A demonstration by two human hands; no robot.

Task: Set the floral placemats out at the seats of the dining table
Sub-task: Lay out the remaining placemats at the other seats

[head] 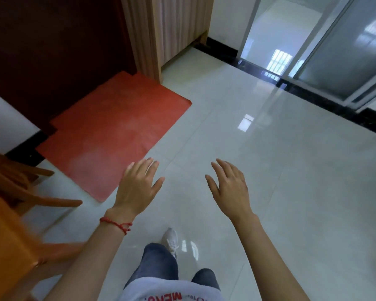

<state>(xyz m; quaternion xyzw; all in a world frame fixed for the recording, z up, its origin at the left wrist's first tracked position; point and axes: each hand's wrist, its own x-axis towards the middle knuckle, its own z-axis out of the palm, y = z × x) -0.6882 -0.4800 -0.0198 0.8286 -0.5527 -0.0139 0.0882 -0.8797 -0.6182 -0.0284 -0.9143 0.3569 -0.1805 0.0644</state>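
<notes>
No floral placemat shows in this view. My left hand (pixel 137 187) is held out over the white tiled floor with its fingers spread and nothing in it; a red string bracelet sits on that wrist. My right hand (pixel 230 187) hangs beside it, also spread and empty. An orange wooden table corner (pixel 7 246) fills the lower left edge, next to my left forearm. Both hands are apart from the table.
A wooden chair (pixel 15 183) stands at the left, its legs reaching onto the floor. A red floor mat (pixel 117 135) lies before a dark red door (pixel 52 51). Beige curtain (pixel 161 29) hangs behind it. Sliding glass doors (pixel 334 51) are at the upper right. My foot (pixel 170 240) steps forward.
</notes>
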